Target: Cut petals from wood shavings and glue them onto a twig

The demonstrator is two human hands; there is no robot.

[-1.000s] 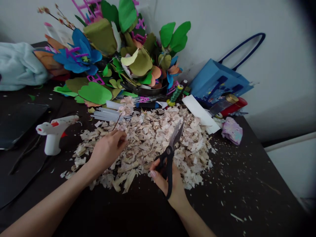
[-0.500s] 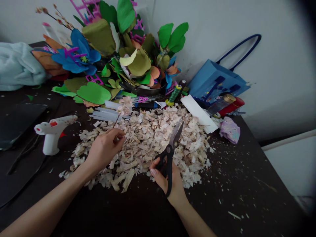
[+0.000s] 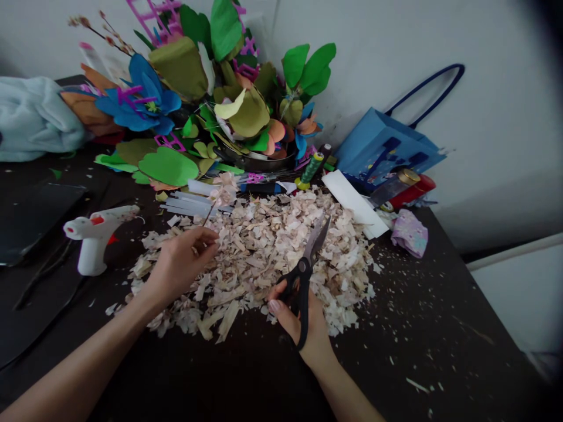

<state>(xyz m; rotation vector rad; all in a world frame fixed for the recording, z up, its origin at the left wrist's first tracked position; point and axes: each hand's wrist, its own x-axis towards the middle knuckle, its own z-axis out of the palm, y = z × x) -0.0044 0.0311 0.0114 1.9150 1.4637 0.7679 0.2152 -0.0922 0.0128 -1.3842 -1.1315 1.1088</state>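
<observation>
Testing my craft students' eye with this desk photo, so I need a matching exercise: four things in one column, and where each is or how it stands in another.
Things:
1. Black-handled scissors
2. White hot glue gun
3. Blue paper bag
4. Pile of pale shavings

Places or states:
A. Leaning against the wall
B. Heaped on the dark table, under the fingers of the left hand
C. Gripped in the right hand, blades up
D. Standing on its handle, left of the shavings

Pairs: 1-C, 2-D, 3-A, 4-B
</observation>
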